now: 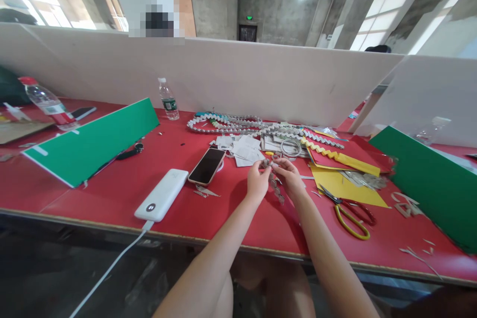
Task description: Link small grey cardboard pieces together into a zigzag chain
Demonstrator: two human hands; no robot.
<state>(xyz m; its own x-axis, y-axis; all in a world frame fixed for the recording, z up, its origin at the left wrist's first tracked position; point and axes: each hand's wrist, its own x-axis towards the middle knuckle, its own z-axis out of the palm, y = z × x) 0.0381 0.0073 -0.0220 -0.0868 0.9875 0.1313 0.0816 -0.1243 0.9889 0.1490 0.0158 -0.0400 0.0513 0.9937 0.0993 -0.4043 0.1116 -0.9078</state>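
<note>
Over the front edge of the red table (212, 218) drops a cable (112, 266), running from a white power bank (164, 195) on the left. On the right, scissors (346, 211) lie just beside the right forearm, tips pointing toward the hands. Between these, the left hand (258, 181) and right hand (288, 175) meet, fingertips pinched together on a folded strip (276, 191) whose loose end trails between the wrists. A yellow sheet (372, 194) lies right of them; a phone (204, 165) lies to the left. A green board (97, 141) hems in the left side, another board (428, 194) the right. Papers (246, 150) crowd just beyond the fingers, with zigzag chains (223, 126) heaped behind. Farther back, a bottle (169, 102) stands near the white partition (238, 74), which blocks the far side.
</note>
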